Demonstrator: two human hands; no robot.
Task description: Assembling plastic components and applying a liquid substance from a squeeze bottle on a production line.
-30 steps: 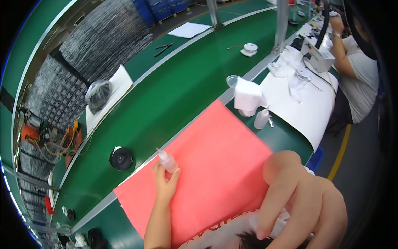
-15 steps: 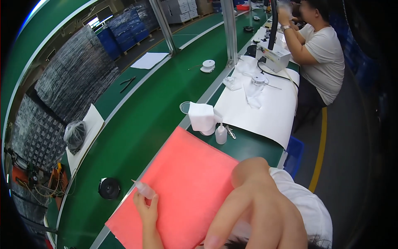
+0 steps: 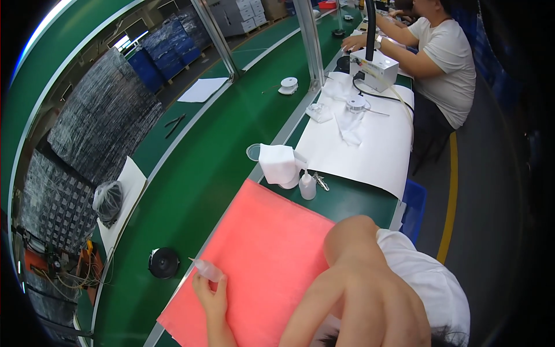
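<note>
My left hand (image 3: 213, 294) is closed around a small translucent squeeze bottle (image 3: 209, 270) with a thin pointed tip, held tilted over the left part of a coral-pink sheet (image 3: 266, 243). Large and close to the camera, my right hand (image 3: 370, 295) is raised at the lower right, bent at the wrist. Its fingers are apart and point down toward dark hair at the lower edge; the fingertips are cut off, and I see nothing held. Beyond the pink sheet stands another squeeze bottle (image 3: 307, 186), upright beside a cup (image 3: 278, 165) draped with white cloth.
A green conveyor belt (image 3: 214, 153) runs along the left, carrying a round black part (image 3: 163, 263) and a white spool (image 3: 288, 85). White paper (image 3: 370, 156) covers the bench ahead, with another spool (image 3: 356, 103) and a white box device (image 3: 374, 69). A co-worker (image 3: 442, 63) sits beyond.
The whole view has shifted slightly. My left hand still holds the bottle, and my right hand stays raised. The co-worker's hands have come down toward the bench.
</note>
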